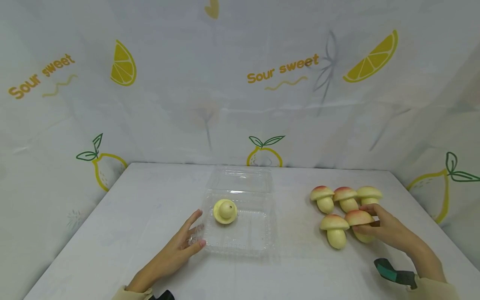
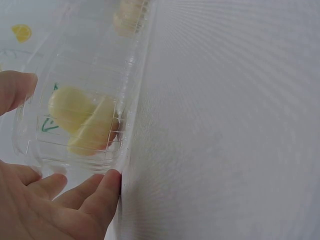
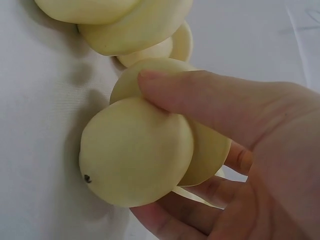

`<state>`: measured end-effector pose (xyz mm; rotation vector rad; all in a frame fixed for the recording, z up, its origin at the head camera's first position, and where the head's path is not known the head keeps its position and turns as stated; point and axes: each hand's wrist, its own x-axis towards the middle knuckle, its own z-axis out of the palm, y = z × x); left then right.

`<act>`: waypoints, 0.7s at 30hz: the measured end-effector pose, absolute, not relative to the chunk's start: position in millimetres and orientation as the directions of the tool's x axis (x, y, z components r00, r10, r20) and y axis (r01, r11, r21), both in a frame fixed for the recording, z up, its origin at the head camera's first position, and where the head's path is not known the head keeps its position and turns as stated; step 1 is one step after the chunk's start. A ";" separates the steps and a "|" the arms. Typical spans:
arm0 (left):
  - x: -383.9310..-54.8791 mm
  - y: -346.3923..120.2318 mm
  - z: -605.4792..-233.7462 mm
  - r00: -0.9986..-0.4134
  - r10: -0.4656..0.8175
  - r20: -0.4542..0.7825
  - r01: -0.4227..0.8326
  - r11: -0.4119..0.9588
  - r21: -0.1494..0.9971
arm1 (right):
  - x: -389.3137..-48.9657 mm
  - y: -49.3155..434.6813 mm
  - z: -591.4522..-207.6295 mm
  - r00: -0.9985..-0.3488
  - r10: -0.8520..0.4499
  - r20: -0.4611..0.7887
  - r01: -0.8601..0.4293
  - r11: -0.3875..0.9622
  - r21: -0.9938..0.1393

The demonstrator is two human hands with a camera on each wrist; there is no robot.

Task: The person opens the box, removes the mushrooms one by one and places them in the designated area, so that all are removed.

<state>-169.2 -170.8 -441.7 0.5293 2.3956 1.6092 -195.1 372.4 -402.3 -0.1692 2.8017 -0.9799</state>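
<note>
In the head view a clear plastic clamshell box [image 1: 243,246] stands with its lid [image 1: 241,181] laid back. One pale yellow toy mushroom [image 1: 225,210] sits in its back left part, stem end towards me. My left hand [image 1: 174,250] rests at the box's left side, fingers spread; the left wrist view shows the fingertips [image 2: 107,187] at the wall. At the right, my right hand [image 1: 388,229] holds a red-tinged toy mushroom [image 1: 358,217] by its cap, thumb on one side and fingers on the other. Its stem [image 3: 135,152] carries a small dark spot.
Several similar mushrooms lie close about the right hand: one to its left [image 1: 335,229], and a back row with a left one [image 1: 322,198], a middle one [image 1: 346,198] and a plainer yellow one [image 1: 369,192]. A printed cloth [image 1: 225,125] hangs behind the white table [image 1: 112,233].
</note>
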 end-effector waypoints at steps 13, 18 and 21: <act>-169.0 -170.4 -439.7 -0.910 0.413 0.019 0.171 0.335 0.926 | -197.7 369.8 -406.1 -0.983 -0.151 -0.102 -0.054 0.774 -0.631; -169.3 -171.0 -440.2 -0.908 0.419 0.021 0.174 0.332 0.927 | -197.8 368.8 -404.7 -0.981 -0.153 -0.117 -0.046 0.775 -0.631; -169.7 -171.4 -440.4 -0.906 0.423 0.023 0.179 0.333 0.926 | -197.7 369.2 -403.5 -0.978 -0.158 -0.134 -0.038 0.771 -0.635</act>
